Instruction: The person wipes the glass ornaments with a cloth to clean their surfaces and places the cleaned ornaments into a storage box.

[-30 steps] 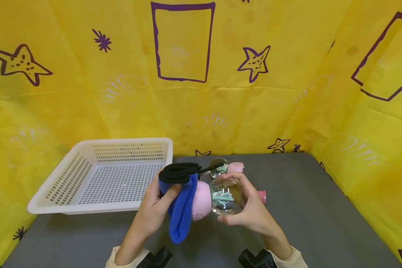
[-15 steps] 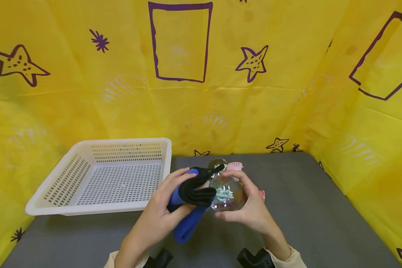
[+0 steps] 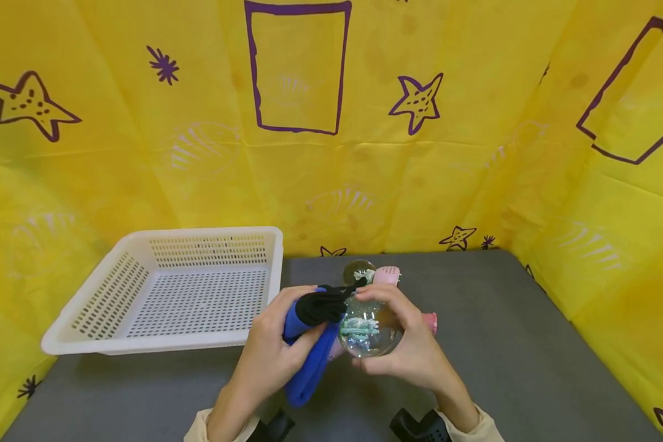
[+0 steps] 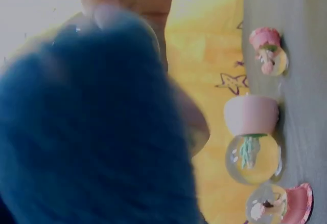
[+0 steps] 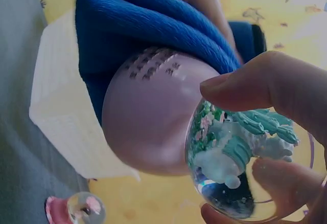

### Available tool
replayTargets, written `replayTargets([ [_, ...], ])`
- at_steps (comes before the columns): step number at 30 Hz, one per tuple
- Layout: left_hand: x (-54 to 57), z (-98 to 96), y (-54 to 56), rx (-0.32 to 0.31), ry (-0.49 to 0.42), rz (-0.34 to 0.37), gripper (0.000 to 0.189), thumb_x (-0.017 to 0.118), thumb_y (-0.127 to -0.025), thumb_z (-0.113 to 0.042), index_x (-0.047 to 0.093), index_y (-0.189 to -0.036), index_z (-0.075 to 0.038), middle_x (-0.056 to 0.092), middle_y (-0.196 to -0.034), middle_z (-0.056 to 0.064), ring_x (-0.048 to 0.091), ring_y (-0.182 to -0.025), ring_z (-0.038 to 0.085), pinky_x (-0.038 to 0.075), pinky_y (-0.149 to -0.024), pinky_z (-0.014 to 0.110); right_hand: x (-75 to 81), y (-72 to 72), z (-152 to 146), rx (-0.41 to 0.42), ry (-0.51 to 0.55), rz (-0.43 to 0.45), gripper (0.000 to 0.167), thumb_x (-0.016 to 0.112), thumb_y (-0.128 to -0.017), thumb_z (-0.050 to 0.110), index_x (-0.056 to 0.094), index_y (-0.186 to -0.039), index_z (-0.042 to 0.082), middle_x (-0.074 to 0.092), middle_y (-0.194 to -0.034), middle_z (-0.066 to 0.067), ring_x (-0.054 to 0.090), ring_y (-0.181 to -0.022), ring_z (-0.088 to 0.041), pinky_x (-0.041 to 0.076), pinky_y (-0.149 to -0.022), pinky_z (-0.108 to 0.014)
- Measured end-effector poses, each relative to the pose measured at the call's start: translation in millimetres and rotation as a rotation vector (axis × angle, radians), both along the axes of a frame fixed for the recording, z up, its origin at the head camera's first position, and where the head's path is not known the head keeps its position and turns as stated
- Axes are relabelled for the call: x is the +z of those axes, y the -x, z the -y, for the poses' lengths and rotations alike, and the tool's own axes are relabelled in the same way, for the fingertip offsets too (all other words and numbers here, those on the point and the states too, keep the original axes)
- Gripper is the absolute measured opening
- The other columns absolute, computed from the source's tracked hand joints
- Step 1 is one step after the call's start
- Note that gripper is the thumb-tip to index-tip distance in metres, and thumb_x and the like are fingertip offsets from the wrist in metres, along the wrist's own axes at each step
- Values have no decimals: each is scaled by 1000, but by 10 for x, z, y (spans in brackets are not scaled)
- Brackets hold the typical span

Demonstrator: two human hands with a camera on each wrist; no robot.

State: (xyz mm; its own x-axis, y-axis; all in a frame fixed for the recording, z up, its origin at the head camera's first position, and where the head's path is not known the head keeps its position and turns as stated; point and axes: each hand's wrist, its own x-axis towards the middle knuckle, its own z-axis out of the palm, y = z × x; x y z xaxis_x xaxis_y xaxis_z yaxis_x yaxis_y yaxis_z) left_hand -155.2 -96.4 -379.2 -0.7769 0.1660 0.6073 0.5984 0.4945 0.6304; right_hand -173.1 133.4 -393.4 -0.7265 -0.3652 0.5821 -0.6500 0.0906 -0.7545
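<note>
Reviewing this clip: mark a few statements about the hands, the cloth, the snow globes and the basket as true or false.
1. The right hand holds a snow globe with a pink base. True.
2. The left hand grips a red cloth. False: the cloth is blue with a black part, pressed against the globe's base.
3. The white basket holds two snow globes. False: nothing shows in it; the other globes lie on the grey table.
4. The basket stands to the left of the hands. True.
</note>
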Motion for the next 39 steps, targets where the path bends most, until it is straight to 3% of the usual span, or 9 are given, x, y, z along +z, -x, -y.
replayTargets([
  [3, -14, 42, 40, 49, -71, -14, 42, 80, -79, -4, 64, -117, -13, 72, -109, -1, 68, -98, 13, 57, -84, 35, -8, -13, 33, 37, 1, -16, 81, 90, -54, -7, 58, -127, 7, 56, -133, -14, 51, -124, -16, 51, -94, -21],
  [6, -15, 85, 70, 85, -127, 29, 42, 79, -80, -4, 63, -118, -13, 73, -107, 0, 68, -95, 12, 56, -82, 32, -3, -27, 49, 30, -13, -20, 80, 91, -54, -5, 59, -126, 8, 56, -133, -13, 51, -125, -14, 51, -90, -22],
  [10, 0, 122, 100, 98, -199, 130, 41, 77, -83, -7, 63, -120, -15, 71, -112, -1, 65, -100, 12, 53, -87, 28, 8, -33, 45, -5, -34, -29, 80, 92, -54, -2, 59, -126, 11, 57, -134, -10, 51, -124, -13, 48, -87, -27],
  [15, 15, 148, 111, 75, -230, 182, 39, 76, -86, -11, 63, -122, -16, 69, -115, -3, 63, -104, 10, 51, -90, 26, 14, -29, 19, 0, -13, -31, 81, 91, -54, -4, 58, -126, 11, 57, -133, -12, 51, -125, -14, 47, -90, -26],
  [20, 22, 187, 86, -71, -174, 154, 48, 76, -85, -9, 59, -128, -23, 67, -121, -4, 62, -106, 11, 50, -91, 27, 25, -30, -12, 27, 68, 11, 84, 89, -55, -9, 54, -130, 3, 53, -135, -17, 53, -124, -18, 52, -94, -22],
  [24, 49, 133, 27, -172, -36, 145, 68, 80, -83, -18, 47, -142, -27, 54, -142, -4, 56, -123, 15, 48, -103, 40, 42, -13, -31, -5, 106, 10, 86, 88, -54, -12, 53, -131, 1, 53, -132, -19, 53, -123, -19, 53, -92, -23],
  [30, 64, 25, -46, -137, 72, 125, 89, 87, -76, -29, 37, -150, -29, 38, -155, -3, 48, -135, 19, 45, -107, 52, 43, 5, -31, -18, 124, -27, 85, 88, -53, -13, 53, -129, -3, 53, -131, -15, 52, -123, -20, 52, -93, -22],
  [33, 64, 21, -43, -140, 33, 83, 82, 88, -75, -21, 44, -145, -25, 42, -152, -1, 49, -135, 20, 45, -109, 45, 42, -5, -26, -15, 107, -27, 85, 89, -54, -10, 53, -130, 0, 53, -134, -10, 49, -128, -18, 49, -98, -22],
  [39, 39, 37, -16, -169, -51, 1, 62, 82, -79, -8, 56, -133, -20, 53, -145, 1, 54, -130, 22, 43, -109, 29, 37, -20, -24, 29, 82, -45, 82, 90, -55, -8, 54, -128, 2, 53, -135, -15, 47, -131, -18, 46, -102, -23],
])
